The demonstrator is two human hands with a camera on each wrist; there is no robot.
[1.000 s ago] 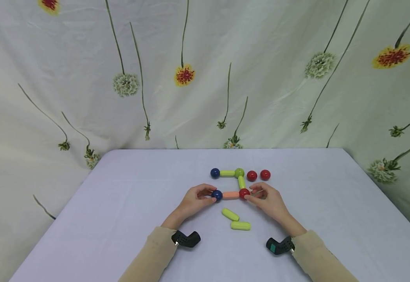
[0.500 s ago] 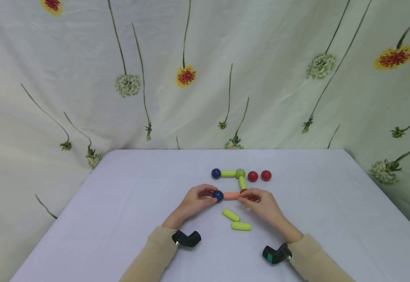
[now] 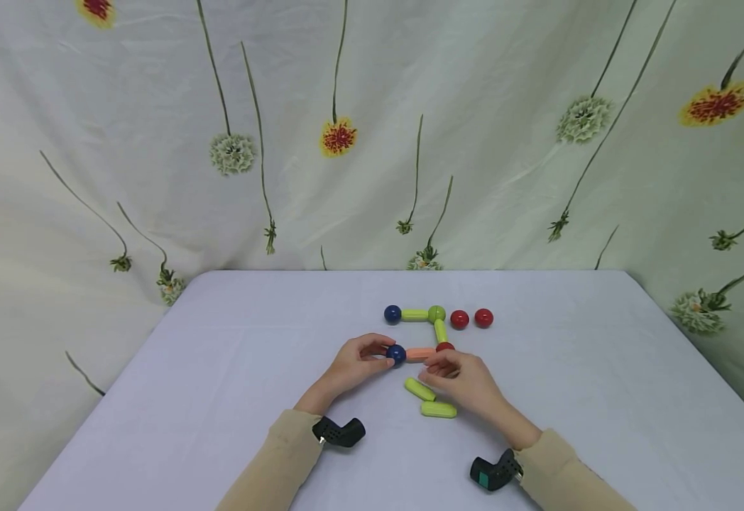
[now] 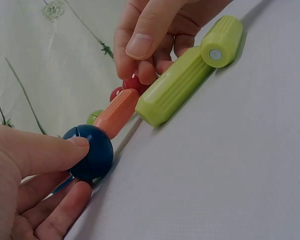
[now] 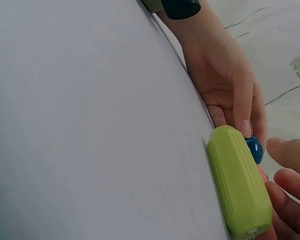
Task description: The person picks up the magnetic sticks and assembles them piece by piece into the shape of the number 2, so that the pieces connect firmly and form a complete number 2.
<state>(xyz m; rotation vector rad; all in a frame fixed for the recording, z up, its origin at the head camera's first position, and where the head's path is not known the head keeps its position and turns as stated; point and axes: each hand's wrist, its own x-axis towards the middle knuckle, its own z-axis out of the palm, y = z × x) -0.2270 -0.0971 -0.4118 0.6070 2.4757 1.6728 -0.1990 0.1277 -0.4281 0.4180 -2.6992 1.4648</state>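
Note:
In the head view my left hand [image 3: 354,363] pinches a dark blue ball [image 3: 396,355] between thumb and fingers. An orange building rod [image 3: 418,353] joins that ball to a red ball [image 3: 445,346], partly covered by my right hand [image 3: 468,387]. The right fingers are loosely bent beside the orange rod, above two loose yellow-green rods [image 3: 419,389]; nothing shows in their grasp. In the left wrist view, thumb and fingertips lie on the blue ball [image 4: 92,155], and one yellow-green rod [image 4: 222,42] shows a silver disc in its end. A yellow-green rod [image 5: 240,185] fills the right wrist view's foreground.
From the red ball a yellow-green rod [image 3: 440,331] runs back to a green ball [image 3: 436,314]. Another rod [image 3: 414,314] leads left from there to a second blue ball [image 3: 392,314]. Loose red balls [image 3: 483,318] lie to the right. A patterned curtain [image 3: 500,142] hangs behind the table.
My right hand has left the red ball, passing left over the orange rod's end, then nearer me toward the loose yellow-green rods. The left hand stays on the blue ball.

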